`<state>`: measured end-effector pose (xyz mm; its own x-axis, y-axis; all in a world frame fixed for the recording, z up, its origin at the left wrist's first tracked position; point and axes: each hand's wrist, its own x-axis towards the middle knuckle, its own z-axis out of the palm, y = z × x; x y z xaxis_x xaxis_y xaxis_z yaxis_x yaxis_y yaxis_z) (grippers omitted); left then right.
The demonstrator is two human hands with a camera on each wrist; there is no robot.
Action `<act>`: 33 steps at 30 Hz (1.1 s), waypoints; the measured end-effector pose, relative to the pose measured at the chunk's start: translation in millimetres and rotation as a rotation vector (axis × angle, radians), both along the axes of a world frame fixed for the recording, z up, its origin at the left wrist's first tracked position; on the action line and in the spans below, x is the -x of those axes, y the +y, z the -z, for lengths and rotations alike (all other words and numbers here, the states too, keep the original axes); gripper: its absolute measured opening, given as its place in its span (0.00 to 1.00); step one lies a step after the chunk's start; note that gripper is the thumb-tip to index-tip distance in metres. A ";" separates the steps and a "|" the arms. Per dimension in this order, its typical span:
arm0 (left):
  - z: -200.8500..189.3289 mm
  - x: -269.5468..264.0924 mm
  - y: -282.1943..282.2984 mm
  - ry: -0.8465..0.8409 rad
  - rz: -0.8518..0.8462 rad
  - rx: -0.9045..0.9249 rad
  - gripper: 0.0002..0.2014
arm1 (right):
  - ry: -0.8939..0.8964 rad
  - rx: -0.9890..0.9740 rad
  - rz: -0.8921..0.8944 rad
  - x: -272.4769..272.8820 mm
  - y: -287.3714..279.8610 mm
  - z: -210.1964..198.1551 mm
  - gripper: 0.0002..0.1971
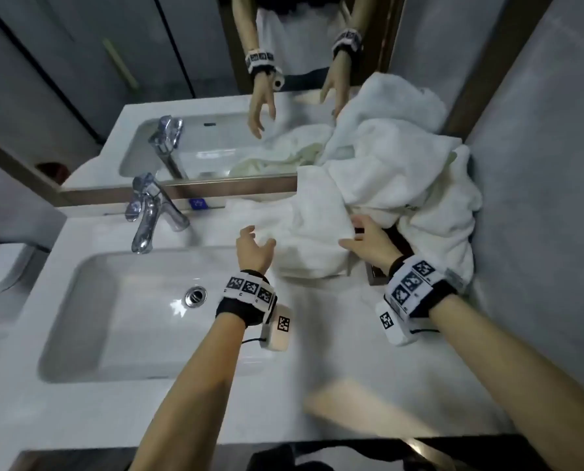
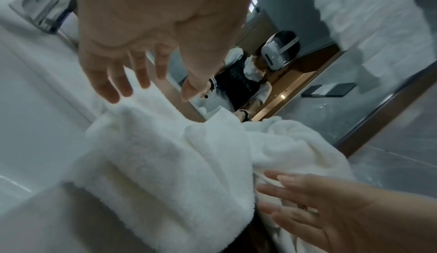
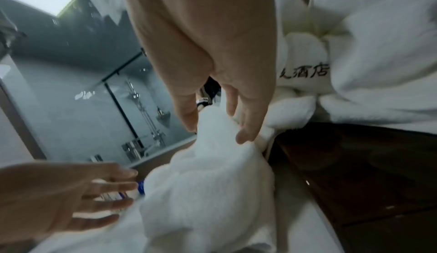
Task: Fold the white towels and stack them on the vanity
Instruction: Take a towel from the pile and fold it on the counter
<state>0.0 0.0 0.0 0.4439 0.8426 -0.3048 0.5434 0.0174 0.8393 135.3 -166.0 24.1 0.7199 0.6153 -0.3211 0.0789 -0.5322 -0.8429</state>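
A crumpled white towel (image 1: 314,243) lies on the white vanity top (image 1: 335,351), right of the sink. My left hand (image 1: 258,237) hovers at its left edge with fingers spread, holding nothing; the left wrist view shows the left hand (image 2: 149,92) just above the towel (image 2: 153,163). My right hand (image 1: 350,231) is at the towel's right side with straight fingers. In the right wrist view the right hand (image 3: 217,128) touches a raised fold of the towel (image 3: 208,191) between thumb and fingers. A larger pile of white towels (image 1: 403,158) is heaped behind, against the mirror and wall.
The sink basin (image 1: 113,317) and chrome faucet (image 1: 147,215) take up the left of the vanity. A dark brown tray (image 1: 399,239) lies partly under the towels. The mirror (image 1: 215,130) stands behind, a grey wall (image 1: 539,198) to the right. A blurred beige shape (image 1: 362,409) lies near the front edge.
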 end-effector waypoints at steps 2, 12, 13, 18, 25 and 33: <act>1.0 -4.9 7.4 0.080 -0.001 0.047 0.34 | -0.081 0.049 -0.016 0.2 12.9 1.7 0.31; 7.9 -19.3 29.6 0.099 -0.096 0.288 0.40 | -0.086 0.138 0.042 -1.4 24.6 -0.6 0.09; 9.0 -18.6 30.4 0.106 -0.092 0.290 0.39 | -0.067 0.098 0.068 -1.4 17.4 -6.2 0.11; 17.1 -18.5 29.9 -0.028 -0.117 0.369 0.41 | -0.067 -0.066 0.234 -7.0 -39.2 -37.1 0.08; 19.4 -28.0 25.8 -0.115 -0.290 0.550 0.33 | -0.191 0.143 0.348 -30.6 -125.3 -55.1 0.11; 29.0 -12.0 13.0 0.219 -0.161 0.282 0.33 | -0.227 0.560 0.009 -29.8 -157.7 -11.6 0.45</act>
